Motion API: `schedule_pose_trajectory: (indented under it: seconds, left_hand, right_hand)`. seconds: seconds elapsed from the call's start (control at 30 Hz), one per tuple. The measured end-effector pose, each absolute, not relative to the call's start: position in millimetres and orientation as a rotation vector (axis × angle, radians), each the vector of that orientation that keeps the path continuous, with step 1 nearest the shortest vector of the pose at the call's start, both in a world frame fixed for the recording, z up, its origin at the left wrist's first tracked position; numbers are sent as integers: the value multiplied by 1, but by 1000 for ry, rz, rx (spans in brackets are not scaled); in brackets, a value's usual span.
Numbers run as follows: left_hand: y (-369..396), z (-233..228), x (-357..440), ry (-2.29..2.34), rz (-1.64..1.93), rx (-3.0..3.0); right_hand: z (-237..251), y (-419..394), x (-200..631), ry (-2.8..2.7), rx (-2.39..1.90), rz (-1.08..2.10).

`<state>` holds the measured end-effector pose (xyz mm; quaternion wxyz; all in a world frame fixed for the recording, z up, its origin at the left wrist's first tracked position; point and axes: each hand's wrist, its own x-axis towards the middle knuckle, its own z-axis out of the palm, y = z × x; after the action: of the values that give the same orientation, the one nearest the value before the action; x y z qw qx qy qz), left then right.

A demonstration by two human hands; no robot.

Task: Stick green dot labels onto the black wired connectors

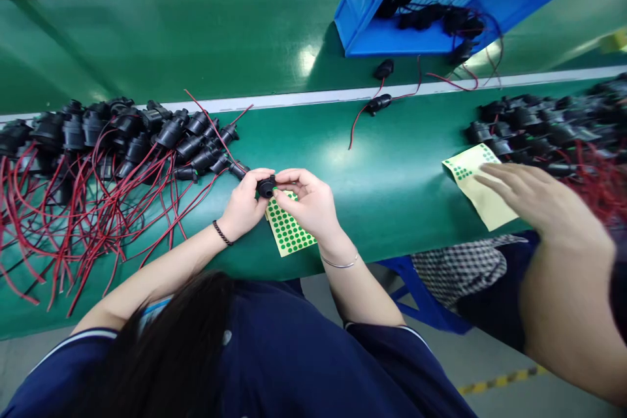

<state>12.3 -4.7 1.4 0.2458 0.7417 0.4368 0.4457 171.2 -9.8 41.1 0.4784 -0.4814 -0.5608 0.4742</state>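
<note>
My left hand (245, 202) is closed around a small black plastic part (266, 187) with a round opening, held just above the table. The fingers of my right hand (308, 199) are pinched against the part's right side. A bit of green, like a dot sticker (275, 191), shows at the right thumb tip. Below the right hand lies a pale yellow sheet of green dot stickers (289, 232), partly hidden by that hand. Just beyond my left hand, another black part (239, 170) with red wire rests at the edge of a pile.
Many black parts with red wires (132, 130) are heaped at left, and another heap (529, 124) lies at right. A co-worker's hand (533, 196) hovers over a second sticker sheet (482, 192). A blue crate (362, 19) stands behind, with two loose parts (379, 103) before it.
</note>
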Motion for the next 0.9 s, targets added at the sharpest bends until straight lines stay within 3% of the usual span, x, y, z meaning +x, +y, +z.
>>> schedule_pose_trajectory:
  seconds: [0.3, 0.53, 0.9]
  left_hand:
    - [-2, -5, 10, 1157, 1301, 2134]
    - [1, 9, 5, 1105, 1111, 2216]
    - [4, 5, 2, 1201, 1260, 2211]
  right_hand:
    - [41, -7, 174, -1354, -1150, 1240]
    - [39, -5, 177, -1395, -1128, 1207]
    - [51, -17, 176, -1748, -1176, 491]
